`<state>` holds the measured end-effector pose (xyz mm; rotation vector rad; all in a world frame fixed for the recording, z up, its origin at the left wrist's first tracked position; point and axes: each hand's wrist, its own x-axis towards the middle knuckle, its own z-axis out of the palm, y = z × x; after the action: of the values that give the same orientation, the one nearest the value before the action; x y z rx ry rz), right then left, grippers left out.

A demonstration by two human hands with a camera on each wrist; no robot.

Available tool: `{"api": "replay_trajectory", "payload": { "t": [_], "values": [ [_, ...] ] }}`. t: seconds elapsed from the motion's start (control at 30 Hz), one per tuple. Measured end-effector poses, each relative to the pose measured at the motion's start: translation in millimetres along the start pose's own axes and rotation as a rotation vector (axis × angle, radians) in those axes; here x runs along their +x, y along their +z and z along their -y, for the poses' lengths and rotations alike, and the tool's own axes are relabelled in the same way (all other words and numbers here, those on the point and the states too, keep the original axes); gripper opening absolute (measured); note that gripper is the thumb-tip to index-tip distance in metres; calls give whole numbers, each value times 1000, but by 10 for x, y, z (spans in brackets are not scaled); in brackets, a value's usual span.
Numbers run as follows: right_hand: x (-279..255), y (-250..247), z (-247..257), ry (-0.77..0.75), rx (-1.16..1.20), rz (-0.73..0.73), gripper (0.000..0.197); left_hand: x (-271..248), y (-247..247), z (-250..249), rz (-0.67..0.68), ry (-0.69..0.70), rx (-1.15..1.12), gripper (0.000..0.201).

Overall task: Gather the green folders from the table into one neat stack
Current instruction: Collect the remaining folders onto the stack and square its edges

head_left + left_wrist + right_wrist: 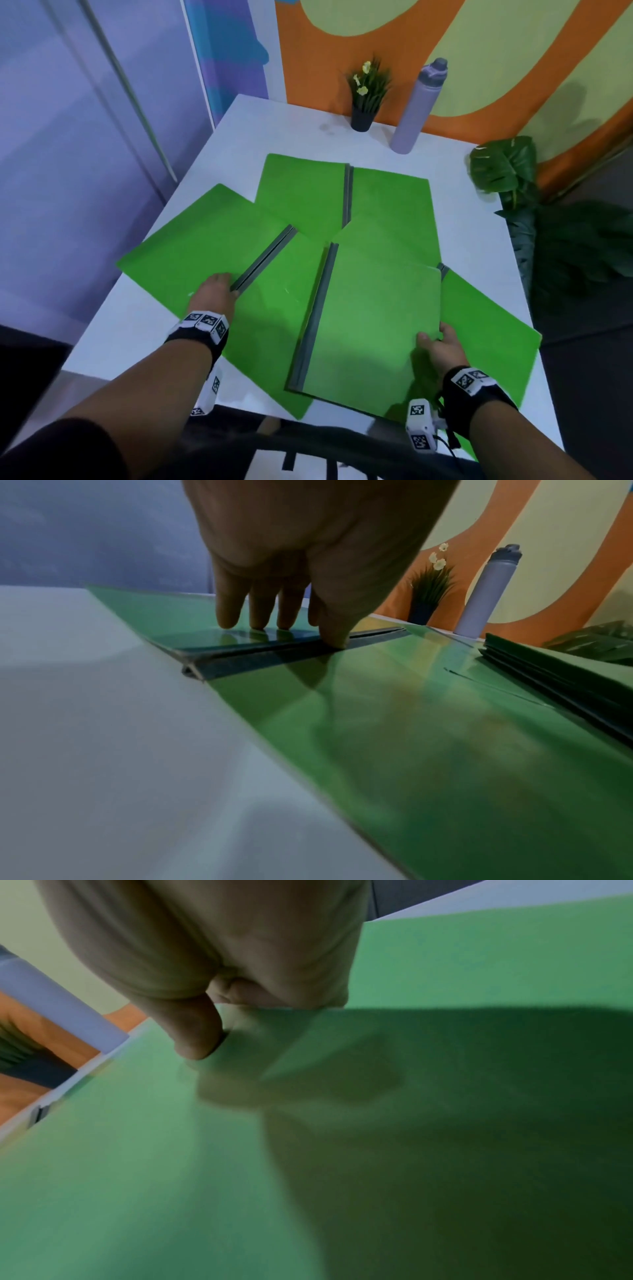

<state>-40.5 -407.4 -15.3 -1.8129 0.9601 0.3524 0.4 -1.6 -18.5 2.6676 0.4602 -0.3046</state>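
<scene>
Several green folders with grey spines lie fanned and overlapping on the white table (301,123). My left hand (215,289) rests on the left folder (202,240); in the left wrist view its straight fingertips (227,620) press the cover and the thumb touches the grey spine (240,661). My right hand (439,344) grips the right edge of the topmost near folder (370,325), thumb (197,1039) on top, fingers hidden beneath the folder (171,1150). More folders lie behind (301,192) and to the right (486,335).
A small potted plant (364,99) and a tall lilac bottle (416,109) stand at the table's back edge. A big leafy plant (507,171) sits past the right edge. A dark chair back (308,442) runs along the near side.
</scene>
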Motion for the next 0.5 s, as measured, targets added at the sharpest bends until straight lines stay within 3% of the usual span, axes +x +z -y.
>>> {"api": "replay_trajectory", "payload": {
  "t": [0.1, 0.27, 0.5],
  "values": [
    [77, 42, -112, 30, -16, 8, 63, 11, -37, 8, 40, 17, 71, 40],
    [163, 74, -155, 17, -51, 4, 62, 8, -40, -7, 120, 75, 285, 28],
    [47, 44, -29, -9, -41, 17, 60, -53, -162, -143, 107, 148, 401, 54]
  ]
}}
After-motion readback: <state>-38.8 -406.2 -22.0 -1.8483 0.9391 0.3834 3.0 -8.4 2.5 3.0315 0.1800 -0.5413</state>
